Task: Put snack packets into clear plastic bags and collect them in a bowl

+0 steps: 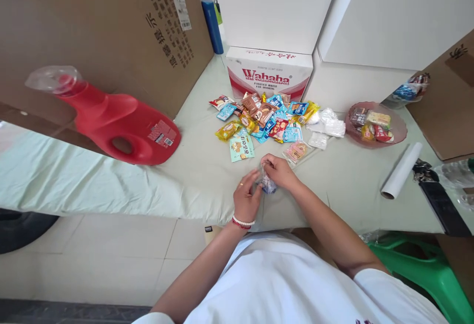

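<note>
Near the table's front edge, a small clear plastic bag [269, 184] with something bluish-purple inside lies between my two hands. My left hand [247, 198], wearing beaded bracelets and a ring, has its thumb and fingers against the bag's left side. At the bag's top, the fingers of my right hand [278, 171] pinch the plastic. What exactly the bag holds is too small to make out. Just beyond are a pink-labelled snack packet [296, 151], a light green snack packet [242, 148] and a pile of colourful wrapped snacks [264, 116].
Folded clear plastic bags [329, 124] lie right of the pile, beside a pink bowl [402, 125] with several snacks. A white roll [403, 170] rests farther right. The red jug [126, 126] stands left. A Wahaha box [270, 74] and a large cardboard box [111, 32] border the table.
</note>
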A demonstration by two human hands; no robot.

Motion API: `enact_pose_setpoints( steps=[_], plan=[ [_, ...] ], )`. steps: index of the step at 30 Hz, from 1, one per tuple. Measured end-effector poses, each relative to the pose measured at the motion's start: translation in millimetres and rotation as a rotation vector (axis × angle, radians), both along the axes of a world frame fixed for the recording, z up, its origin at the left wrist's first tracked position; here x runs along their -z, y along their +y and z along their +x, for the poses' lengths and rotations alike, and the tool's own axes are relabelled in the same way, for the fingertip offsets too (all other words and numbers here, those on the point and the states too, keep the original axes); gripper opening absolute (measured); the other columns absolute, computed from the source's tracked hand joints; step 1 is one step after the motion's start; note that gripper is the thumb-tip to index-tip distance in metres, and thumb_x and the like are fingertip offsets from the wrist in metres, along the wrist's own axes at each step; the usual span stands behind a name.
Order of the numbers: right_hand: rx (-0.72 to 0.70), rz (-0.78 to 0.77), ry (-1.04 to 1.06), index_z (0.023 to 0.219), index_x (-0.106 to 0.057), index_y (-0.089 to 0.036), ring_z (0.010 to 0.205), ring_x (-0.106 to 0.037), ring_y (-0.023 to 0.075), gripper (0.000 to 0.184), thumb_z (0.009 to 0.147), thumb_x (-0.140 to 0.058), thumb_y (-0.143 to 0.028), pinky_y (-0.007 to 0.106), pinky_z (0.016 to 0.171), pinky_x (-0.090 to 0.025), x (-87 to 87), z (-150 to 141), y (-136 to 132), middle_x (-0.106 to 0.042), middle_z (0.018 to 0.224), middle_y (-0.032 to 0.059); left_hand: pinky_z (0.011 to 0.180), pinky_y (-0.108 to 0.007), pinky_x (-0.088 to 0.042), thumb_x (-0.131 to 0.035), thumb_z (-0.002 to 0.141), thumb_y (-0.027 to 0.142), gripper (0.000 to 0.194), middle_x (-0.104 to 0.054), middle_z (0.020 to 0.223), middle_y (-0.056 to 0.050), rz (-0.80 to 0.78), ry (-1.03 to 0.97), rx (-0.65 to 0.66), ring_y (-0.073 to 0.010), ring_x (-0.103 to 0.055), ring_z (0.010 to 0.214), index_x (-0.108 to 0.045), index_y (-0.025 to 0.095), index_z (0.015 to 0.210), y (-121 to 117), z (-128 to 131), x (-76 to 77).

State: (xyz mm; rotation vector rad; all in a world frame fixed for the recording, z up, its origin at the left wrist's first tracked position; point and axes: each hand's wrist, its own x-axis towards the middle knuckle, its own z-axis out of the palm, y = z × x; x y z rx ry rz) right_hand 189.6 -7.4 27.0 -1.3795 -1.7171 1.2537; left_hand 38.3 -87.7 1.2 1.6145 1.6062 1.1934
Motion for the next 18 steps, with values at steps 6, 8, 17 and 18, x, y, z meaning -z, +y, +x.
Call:
enact_pose_setpoints(
  steps=[6, 8, 17, 18],
  plan=[
    [0.069, -0.172, 0.300, 0.088, -0.059, -0.023, 0.051, -0.041, 0.0115, 0.017, 0.079, -0.062, -0.037, 0.024, 0.050, -0.031, 0.4, 3.9, 0.2, -0.049, 0.059, -0.0072, 0.098, -0.047, -0.045, -0.071, 0.084, 0.044, 0.029, -0.067, 0.116, -0.014, -0.176, 0.380, 0.023, -0.0318, -0.056, 0.111, -0.074, 0.020, 0.101, 20.4, 5.9, -7.9],
    [0.118, -0.227, 0.427, 0.086, -0.059, -0.022, 0.050, -0.037, 0.0103, 0.022, 0.075, -0.066, -0.040, 0.023, 0.049, -0.027, -3.5, 5.6, -1.8, -0.047, 0.059, -0.0073, 0.097, -0.046, -0.044, -0.069, 0.085, 0.044, 0.024, -0.067, 0.115, -0.012, -0.216, 0.430, 0.082, -0.0315, -0.054, 0.111, -0.072, 0.021, 0.092, 29.3, 13.5, -15.2],
    [0.138, -0.103, 0.485, 0.088, -0.060, -0.022, 0.055, -0.039, 0.0116, 0.024, 0.081, -0.069, -0.044, 0.025, 0.054, -0.032, -28.9, 33.2, -17.4, -0.049, 0.066, -0.0045, 0.068, -0.029, -0.033, -0.067, 0.077, 0.021, 0.030, -0.043, 0.068, 0.003, -0.339, 0.138, 0.160, -0.0181, -0.048, 0.075, -0.039, 0.023, 0.068, 52.4, 36.1, -29.4],
    [0.082, 0.012, 0.382, 0.089, -0.061, -0.022, 0.059, -0.044, 0.0129, 0.020, 0.086, -0.065, -0.042, 0.026, 0.057, -0.035, -33.3, 36.2, -21.9, -0.052, 0.070, -0.0026, 0.068, -0.029, -0.033, -0.066, 0.076, 0.019, 0.031, -0.042, 0.068, 0.003, -0.340, 0.073, 0.119, -0.0179, -0.046, 0.076, -0.037, 0.023, 0.067, 53.7, 36.8, -27.8]
  ],
)
